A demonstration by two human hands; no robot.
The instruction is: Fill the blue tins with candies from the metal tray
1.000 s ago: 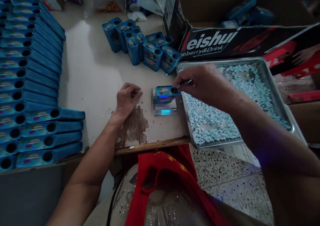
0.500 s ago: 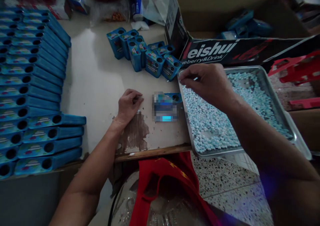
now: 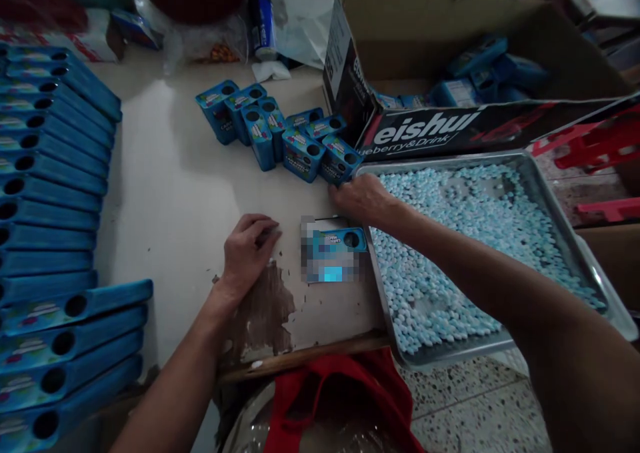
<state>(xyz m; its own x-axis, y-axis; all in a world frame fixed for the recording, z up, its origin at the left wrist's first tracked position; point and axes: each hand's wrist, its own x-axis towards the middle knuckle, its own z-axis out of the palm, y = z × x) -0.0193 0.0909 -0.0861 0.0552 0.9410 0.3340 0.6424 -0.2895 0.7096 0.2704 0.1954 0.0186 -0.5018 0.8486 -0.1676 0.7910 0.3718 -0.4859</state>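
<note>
My left hand [image 3: 249, 249] rests on the worn white table [image 3: 160, 219], its fingers curled together; whether anything is between them is too small to tell. At the tray's upper left corner is my right hand [image 3: 363, 196], fingers bent down beside the nearest of several upright blue containers [image 3: 303, 154]; what the fingertips hold, if anything, is hidden. Between my hands lies a partly pixelated item [image 3: 330, 253] with a blue container top and a round dark hole. The metal tray [image 3: 387, 306] carries many small pale blue and white pieces [image 3: 440, 253] under my right forearm.
Long rows of blue containers [image 3: 55, 193] line the left side. A cardboard box [image 3: 430, 129] holding more blue containers stands behind the tray. At the back are a blue can [image 3: 263, 25] and plastic bags. Red stools [image 3: 595, 147] are at the right.
My right hand has moved left and down from above the tray to beside the standing containers. The view has shifted, so the table items appear lower. My left hand remains curled on the table.
</note>
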